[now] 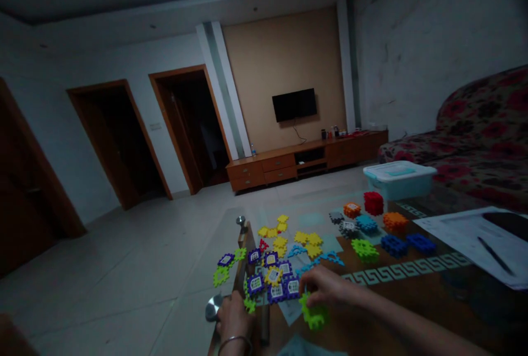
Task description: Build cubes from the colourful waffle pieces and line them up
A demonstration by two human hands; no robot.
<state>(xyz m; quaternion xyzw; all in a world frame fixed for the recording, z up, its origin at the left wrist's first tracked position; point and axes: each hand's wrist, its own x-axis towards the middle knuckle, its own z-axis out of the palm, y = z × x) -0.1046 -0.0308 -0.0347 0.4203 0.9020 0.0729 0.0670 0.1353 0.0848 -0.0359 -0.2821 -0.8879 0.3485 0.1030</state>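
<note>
- Checking the head cam: your right hand (325, 285) looks clenched, fingers (308, 285) pinching the top of a lime-green interlocking block (314, 315), though it's pretty dark there
- That block sits just below the grip, toward you, its long axis running diagonally from upper left to lower right, and your right hand's clearly nearer
- Your left hand (234, 317) is at the wooden table edge (244, 246), just beside some purple-and-white blocks (275, 292); can't tell if it's gripping

Head-worn view, close above a glass-topped table (305, 204), facing forward and down
</note>
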